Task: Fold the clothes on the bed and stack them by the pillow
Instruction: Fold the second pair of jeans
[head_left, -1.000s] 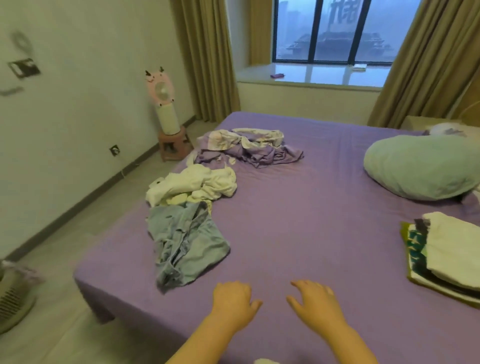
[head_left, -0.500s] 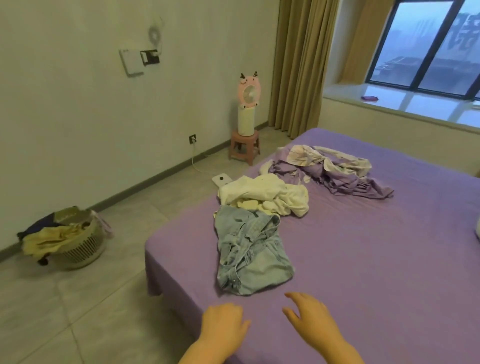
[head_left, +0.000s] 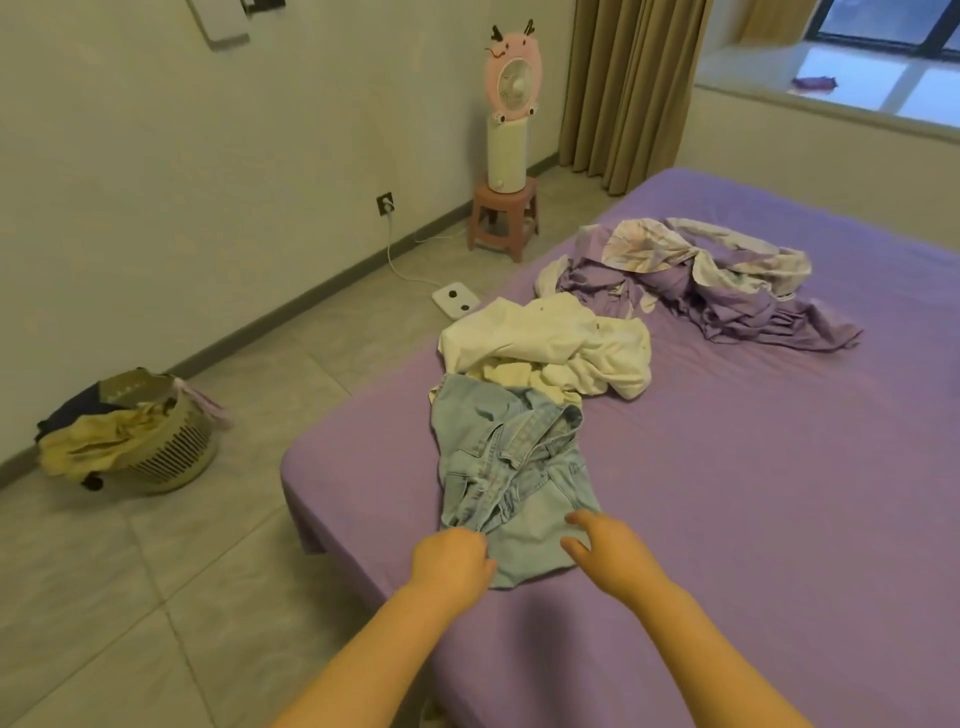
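Note:
A crumpled light-blue denim garment (head_left: 511, 467) lies near the bed's left corner. My left hand (head_left: 451, 564) is at its near left edge, fingers curled onto the fabric. My right hand (head_left: 605, 540) rests on its near right corner with fingers spread, gripping nothing. Just beyond the denim lies a cream-white garment (head_left: 550, 348) in a heap, partly overlapping it. Further back sits a tangle of purple and pale patterned clothes (head_left: 701, 280). The purple bed (head_left: 779, 467) carries all of them. The pillow and the folded stack are out of view.
On the tiled floor at left stands a laundry basket (head_left: 156, 441) with clothes hanging over its rim. A pink fan (head_left: 511, 109) stands on a pink stool (head_left: 501, 215) by the wall, with a white scale (head_left: 457, 297) and a cord nearby. Curtains and the window sill are at the back.
The view has swung left and down, so the pillow and folded stack have left it. Both hands have reached forward from bare sheet onto the denim garment's near edge.

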